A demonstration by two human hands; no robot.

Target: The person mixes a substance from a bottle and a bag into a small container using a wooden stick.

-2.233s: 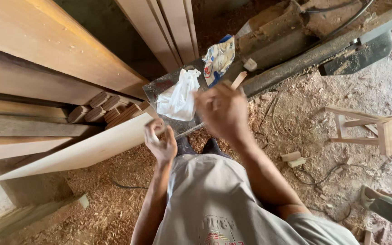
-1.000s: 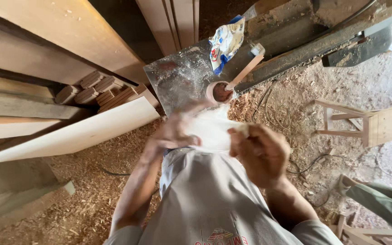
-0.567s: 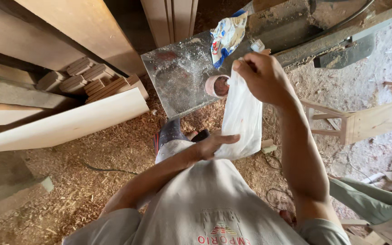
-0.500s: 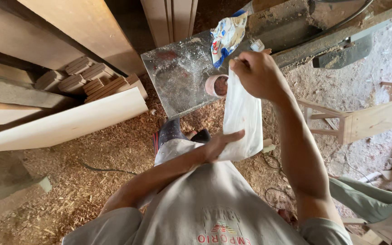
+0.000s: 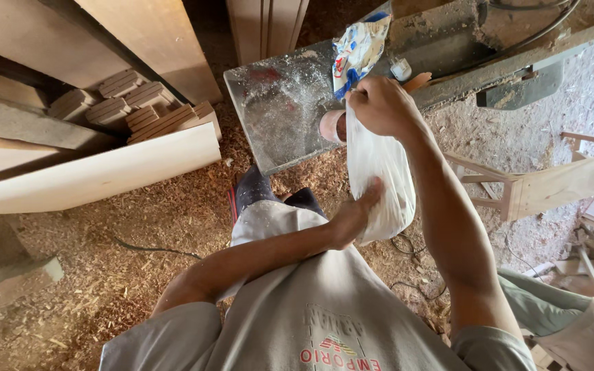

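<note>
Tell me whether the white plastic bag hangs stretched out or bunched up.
Stretched out: the right hand grips the white plastic bag at its top, the left hand presses its lower side.

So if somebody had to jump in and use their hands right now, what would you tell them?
Right hand: gripping the top of the white plastic bag, holding it up so it hangs.
Left hand: palm against the bag's lower side, near its bottom.
Nearby: dusty metal tray beyond the bag, with a roll of tape at its edge and a printed packet above.
Done: bag lifted off the tray.
Left: I cannot tell what is in the bag, or whether it is tied.
</note>
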